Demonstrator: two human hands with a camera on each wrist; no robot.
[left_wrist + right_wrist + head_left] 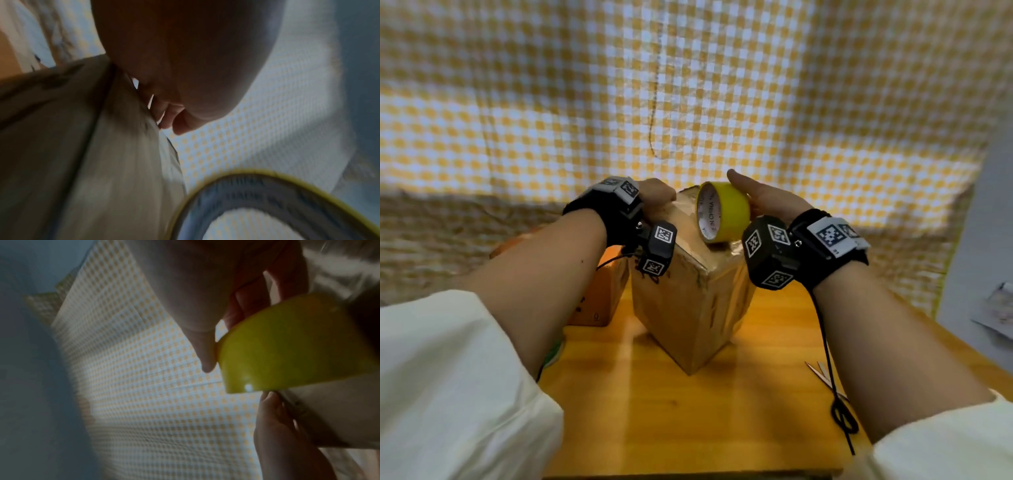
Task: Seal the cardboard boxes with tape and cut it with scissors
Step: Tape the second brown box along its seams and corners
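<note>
A brown cardboard box point(688, 301) stands upright on the wooden table point(688, 428). A yellow tape roll point(724, 214) rests on edge on the box's top, and my right hand point(756, 197) holds it, thumb over its far side. The right wrist view shows the roll point(287, 345) between the thumb and fingers point(255, 298). My left hand point(655, 193) grips the top's far left edge, fingers curled over it. In the left wrist view the left hand point(180, 81) meets the box point(82, 146) beside the roll point(267, 194). Scissors point(820, 373) lie on the table, partly hidden under my right forearm.
An orange box point(599, 294) stands left of the cardboard box, partly behind my left forearm. A yellow-and-white checked cloth point(688, 102) hangs close behind the table. A grey wall and some papers point(1000, 311) are at the right.
</note>
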